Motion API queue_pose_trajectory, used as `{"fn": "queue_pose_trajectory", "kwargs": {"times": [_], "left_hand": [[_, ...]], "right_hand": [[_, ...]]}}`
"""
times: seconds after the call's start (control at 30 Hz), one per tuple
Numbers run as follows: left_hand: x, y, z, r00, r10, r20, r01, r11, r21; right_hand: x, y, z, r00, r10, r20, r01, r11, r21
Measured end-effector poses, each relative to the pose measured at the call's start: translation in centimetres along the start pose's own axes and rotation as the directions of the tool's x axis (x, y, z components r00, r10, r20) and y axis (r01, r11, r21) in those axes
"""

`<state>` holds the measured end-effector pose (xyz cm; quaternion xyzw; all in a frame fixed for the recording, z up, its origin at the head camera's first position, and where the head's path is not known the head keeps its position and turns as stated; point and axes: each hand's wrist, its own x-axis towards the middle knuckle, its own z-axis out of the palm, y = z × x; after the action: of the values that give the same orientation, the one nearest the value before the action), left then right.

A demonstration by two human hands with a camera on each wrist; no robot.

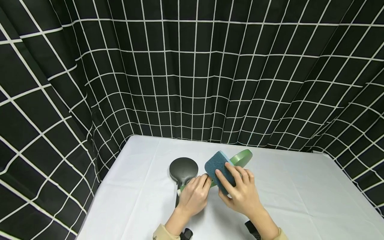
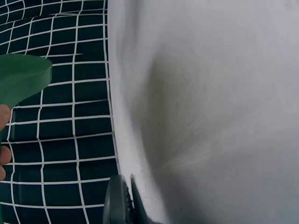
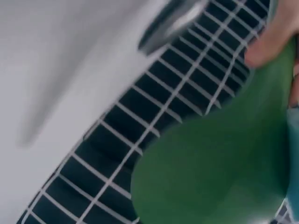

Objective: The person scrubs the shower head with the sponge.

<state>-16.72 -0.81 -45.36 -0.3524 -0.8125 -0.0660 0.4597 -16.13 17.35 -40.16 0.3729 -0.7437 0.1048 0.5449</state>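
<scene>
A green hand shower, its round head at the upper right and a white end at the lower left, slants across above the table. My left hand grips its handle. My right hand holds a blue sponge with fingers spread over it, and the sponge hides part of the green shower. In the right wrist view the smooth side of the green shower fills much of the picture, with the sponge right at its side. Beside my left hand, a black hand shower lies on the table, its handle partly covered.
A white cloth covers the table. Black curtains with a white grid stand behind the table and at both sides. Dark wrist straps and light sleeves show at the lower edge.
</scene>
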Motion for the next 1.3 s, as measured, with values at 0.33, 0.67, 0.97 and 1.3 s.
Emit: {"fn": "queue_pose_trajectory", "kwargs": {"times": [0.33,0.67,0.97,1.3], "left_hand": [[-0.1,0.1,0.0,0.997,-0.070,-0.027,0.068,0.995,-0.069],[-0.6,0.6,0.3,0.881,-0.433,0.189,0.454,0.664,-0.594],[0.2,1.0,-0.5,0.740,-0.425,0.521,0.491,-0.188,-0.850],[0.7,2.8,-0.4,0.733,-0.245,0.634,0.476,-0.481,-0.736]], "right_hand": [[0.5,2.4,-0.4,0.925,0.368,-0.097,-0.375,0.924,-0.071],[-1.5,-1.2,-0.1,0.980,0.199,-0.001,-0.198,0.975,0.099],[2.1,-0.2,-2.6,0.716,0.664,-0.214,-0.568,0.733,0.374],[0.2,-0.1,1.3,0.852,0.516,-0.086,-0.461,0.819,0.341]]}}
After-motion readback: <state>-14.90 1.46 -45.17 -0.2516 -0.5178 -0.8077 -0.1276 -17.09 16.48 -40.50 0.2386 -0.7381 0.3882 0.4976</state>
